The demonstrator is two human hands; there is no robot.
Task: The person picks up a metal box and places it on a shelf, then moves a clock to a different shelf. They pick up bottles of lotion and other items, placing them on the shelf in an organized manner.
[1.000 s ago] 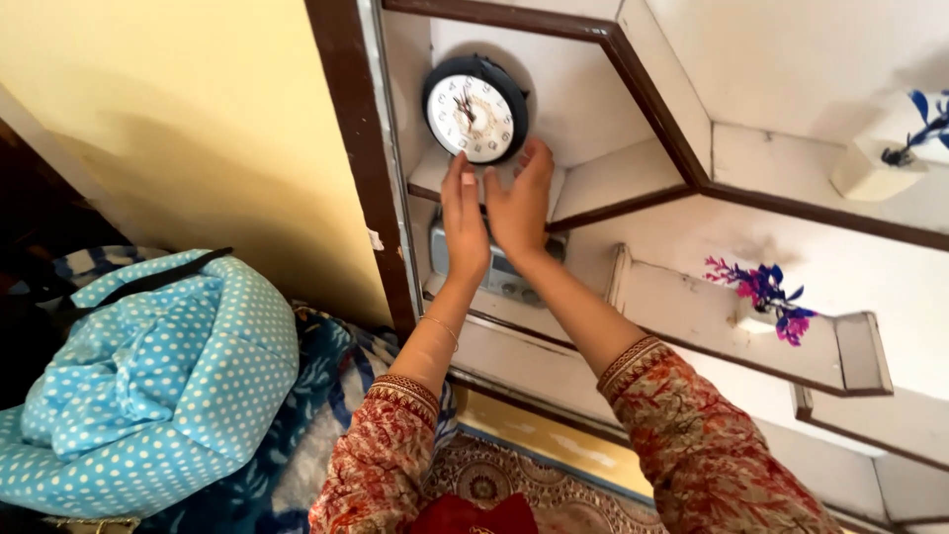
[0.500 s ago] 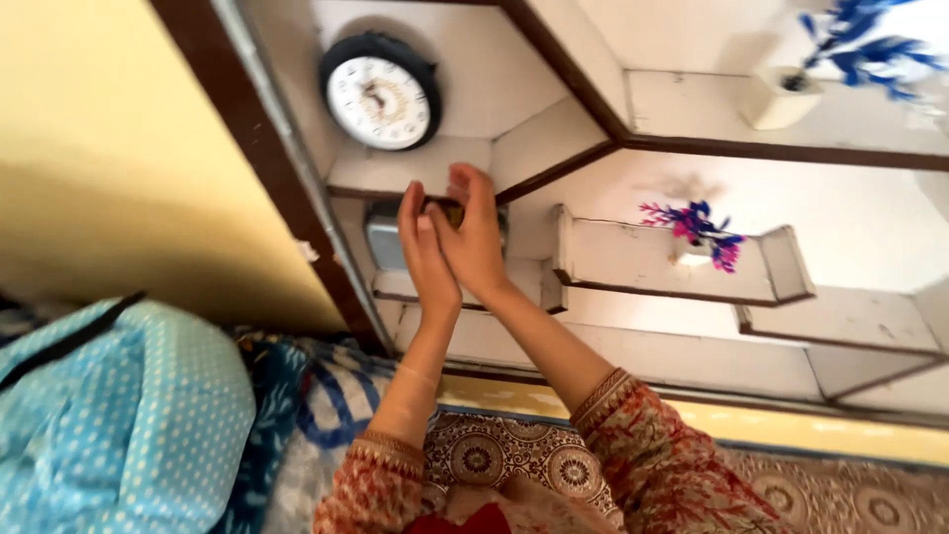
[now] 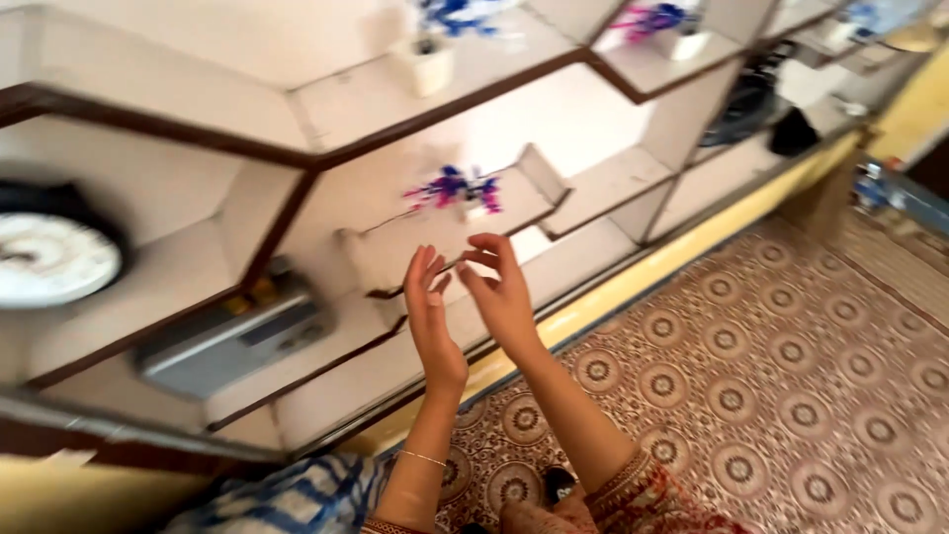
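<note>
Both hands are raised together in front of a white wall shelf unit [image 3: 297, 109] with dark brown edging, and neither holds anything. The left hand [image 3: 432, 311] stands upright with its fingers stretched and slightly spread, palm turned toward the other hand, a thin bangle [image 3: 422, 458] on its wrist. The right hand [image 3: 499, 292] is just beside it, fingers loosely curled with the fingertips bent inward toward the left hand's fingers; the two are very close at the tips, though whether they touch cannot be told. Nearest to them, directly behind the fingertips, is a small slanted shelf [image 3: 395, 252] carrying a little white pot of purple and pink artificial flowers [image 3: 455, 188]. Lower and to the left, in another compartment, lies a grey box-shaped device [image 3: 232, 336] (it is blurred, so its details are unclear), well apart from the hands. A round clock [image 3: 49, 257] with a dark rim and white face sits in the compartment at the far left edge, also blurred. Higher up, a white pot with blue flowers [image 3: 430, 54] stands on an upper ledge. Below the shelving runs a yellow band, and the floor is covered by a brown patterned carpet [image 3: 771, 376] with round medallions. The person's red patterned sleeve [image 3: 652, 499] shows at the bottom edge.
</note>
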